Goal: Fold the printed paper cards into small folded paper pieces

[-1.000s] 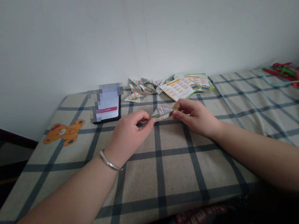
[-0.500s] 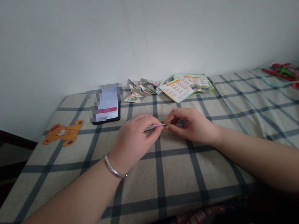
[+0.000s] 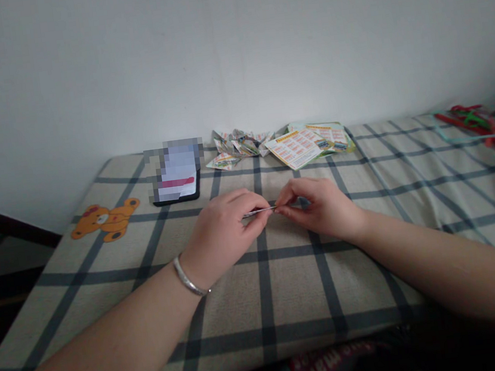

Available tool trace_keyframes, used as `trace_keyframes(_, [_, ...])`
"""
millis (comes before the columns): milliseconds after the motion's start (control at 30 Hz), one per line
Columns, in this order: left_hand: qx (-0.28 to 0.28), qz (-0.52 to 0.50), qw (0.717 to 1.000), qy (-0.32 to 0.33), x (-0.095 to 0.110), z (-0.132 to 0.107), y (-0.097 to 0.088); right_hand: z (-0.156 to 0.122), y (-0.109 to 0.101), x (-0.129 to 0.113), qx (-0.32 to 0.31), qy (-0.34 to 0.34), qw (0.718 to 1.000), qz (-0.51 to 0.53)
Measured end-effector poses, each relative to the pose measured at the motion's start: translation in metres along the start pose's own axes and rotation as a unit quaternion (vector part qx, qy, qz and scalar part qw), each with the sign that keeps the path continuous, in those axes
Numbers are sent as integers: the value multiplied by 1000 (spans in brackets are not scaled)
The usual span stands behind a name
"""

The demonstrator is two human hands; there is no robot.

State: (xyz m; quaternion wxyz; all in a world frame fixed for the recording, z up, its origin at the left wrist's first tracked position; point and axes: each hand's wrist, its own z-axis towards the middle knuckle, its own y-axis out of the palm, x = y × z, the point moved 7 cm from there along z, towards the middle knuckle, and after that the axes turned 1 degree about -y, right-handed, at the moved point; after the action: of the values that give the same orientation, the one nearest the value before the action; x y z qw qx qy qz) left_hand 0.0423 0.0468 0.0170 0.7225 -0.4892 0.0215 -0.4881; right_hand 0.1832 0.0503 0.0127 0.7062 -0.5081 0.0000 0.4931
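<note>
Over the checked surface (image 3: 294, 291), the left hand (image 3: 225, 224) and right hand (image 3: 317, 207) pinch thin paper (image 3: 257, 211). Their fingers (image 3: 256, 201) almost touch.

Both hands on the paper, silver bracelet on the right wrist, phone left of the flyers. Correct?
Wrong side: the head view shows the silver bracelet on the left wrist. The rest holds: left hand and right hand on the paper, phone left of the flyers.

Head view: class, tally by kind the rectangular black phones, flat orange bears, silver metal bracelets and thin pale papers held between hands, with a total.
Black phone: 1
Orange bear: 1
Silver bracelet: 1
Thin pale paper between left hand and right hand: 1
Total: 4
</note>
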Motion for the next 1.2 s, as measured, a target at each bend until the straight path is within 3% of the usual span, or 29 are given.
trace_keyframes(133, [2,18,1000,16,2,0,-1,1,0,-1,-20,3,998,60])
trace_keyframes(300, [10,91,993,78,11,-1,-4,3,9,10,-58,69,977,194])
trace_keyframes(400, [14,103,990,91,14,-1,-5,3,12,12,-68,75,970,220])
trace_keyframes(867, [12,15,999,43,8,-1,-2,2,4,-1,-14,-5,997,79])
trace_keyframes(1067, [0,16,999,30,8,1,-1,1,4,-6,-17,-29,999,19])
trace_keyframes(1200, [21,30,998,47,12,1,-5,0,4,-15,-20,-63,997,-51])
